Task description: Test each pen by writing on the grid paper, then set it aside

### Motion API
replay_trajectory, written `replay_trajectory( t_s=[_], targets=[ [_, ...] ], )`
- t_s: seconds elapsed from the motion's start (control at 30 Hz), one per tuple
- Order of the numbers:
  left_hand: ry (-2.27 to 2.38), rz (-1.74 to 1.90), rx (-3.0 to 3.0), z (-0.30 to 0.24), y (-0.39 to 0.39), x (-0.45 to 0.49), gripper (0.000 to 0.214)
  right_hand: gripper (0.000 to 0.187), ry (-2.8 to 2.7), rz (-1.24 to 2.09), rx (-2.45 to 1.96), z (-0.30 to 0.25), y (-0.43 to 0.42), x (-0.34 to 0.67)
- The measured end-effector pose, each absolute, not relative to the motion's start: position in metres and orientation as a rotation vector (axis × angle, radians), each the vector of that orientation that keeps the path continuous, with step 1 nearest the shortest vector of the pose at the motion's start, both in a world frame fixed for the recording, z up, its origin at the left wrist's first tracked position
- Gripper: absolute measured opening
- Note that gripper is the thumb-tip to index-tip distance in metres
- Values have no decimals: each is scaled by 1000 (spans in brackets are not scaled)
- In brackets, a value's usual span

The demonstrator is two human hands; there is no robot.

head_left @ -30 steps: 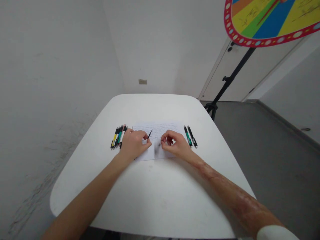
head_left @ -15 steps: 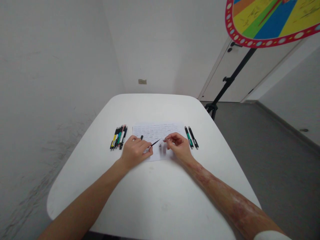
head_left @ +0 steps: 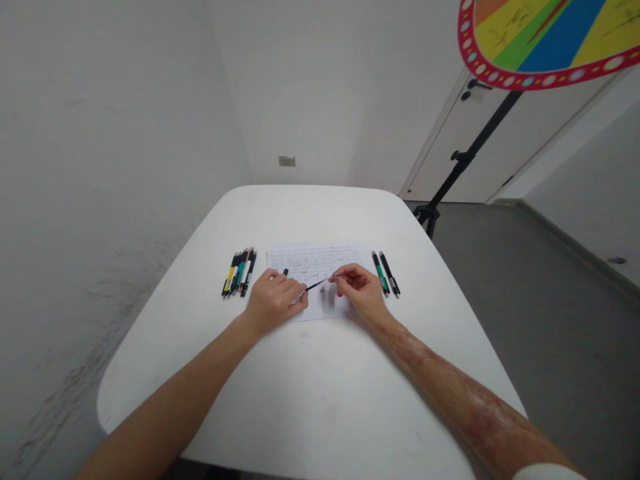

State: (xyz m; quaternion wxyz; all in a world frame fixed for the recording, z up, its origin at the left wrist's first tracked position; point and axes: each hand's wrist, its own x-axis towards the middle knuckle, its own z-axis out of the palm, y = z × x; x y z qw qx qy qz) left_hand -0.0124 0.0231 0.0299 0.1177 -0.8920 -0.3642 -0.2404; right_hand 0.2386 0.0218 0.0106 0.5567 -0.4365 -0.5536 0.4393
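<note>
I am holding a thin black pen part over the sheet of paper. My left hand is pinching one end and my right hand is pinching the other, at 3 o'clock from it. I think I am putting the pen together; next it needs a steady, straight push. Pens are lying at 9 o'clock on the white table. A colourful wheel is standing at 1 o'clock.

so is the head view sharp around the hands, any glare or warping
Head view: even soft light, no glare on the white table; left hand and right hand fairly sharp, writing on the paper too small to read; wide-angle lens bends the walls and table edges.
</note>
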Motion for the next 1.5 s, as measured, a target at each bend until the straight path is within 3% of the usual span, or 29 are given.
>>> replay_trajectory(
  t_s=[0.47,0.8,1.17,1.5],
  targets=[
    [-962,-716,-2595,31,22,-12,18,29,-1414,1117,-970,2,23,237],
    [-856,-886,-2464,33,27,-13,13,22,-1619,818,-992,9,16,236],
    [-733,-1015,-2499,32,22,-12,2,13,-1638,918,-982,14,14,235],
    [-795,-1095,-2571,31,19,-10,11,12,-1637,799,-983,15,12,235]
  ],
)
